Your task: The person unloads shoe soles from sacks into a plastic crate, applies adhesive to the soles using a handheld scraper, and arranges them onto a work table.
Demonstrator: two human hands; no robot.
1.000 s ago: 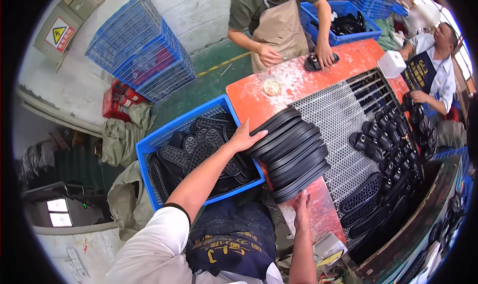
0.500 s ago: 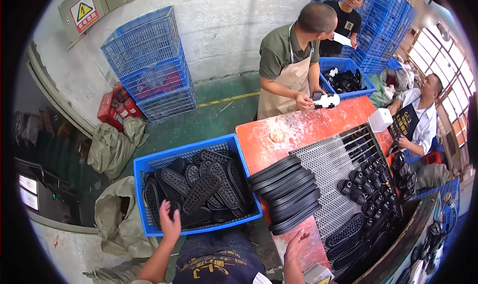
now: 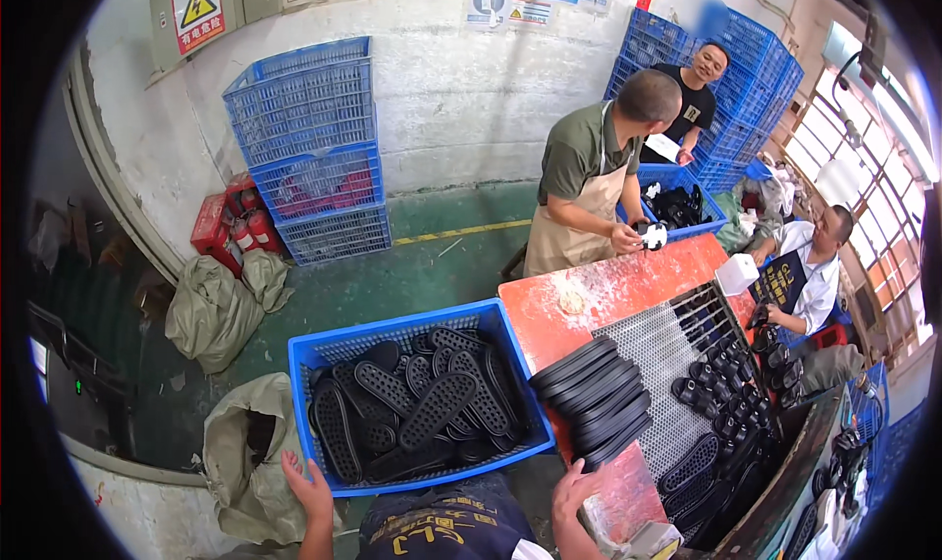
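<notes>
A blue plastic crate (image 3: 540, 432) in front of me holds a jumbled heap of black shoe soles (image 3: 439, 410) dotted with holes. My left hand (image 3: 310, 488) is just off the crate's near left corner, palm turned inward, fingers apart and nothing in it. My right hand (image 3: 573, 491) is raised between the crate's near right corner and the table, empty, with its fingers stretched out. Just beyond it, a neat row of black soles (image 3: 595, 395) leans together along the edge of the red table (image 3: 535, 310).
Black shoes (image 3: 731, 393) and loose soles (image 3: 690, 465) lie on a perforated metal grate (image 3: 655, 349) to the right. A person in an apron (image 3: 599, 192) handles a shoe across the table. Two more people stand or sit beyond. Stacked blue crates (image 3: 304, 118) and sacks (image 3: 211, 310) stand left.
My left hand has gone from over the crate's near rim to outside its corner. The whole view has shifted, with the crate now further right. The apron wearer's shoe has turned.
</notes>
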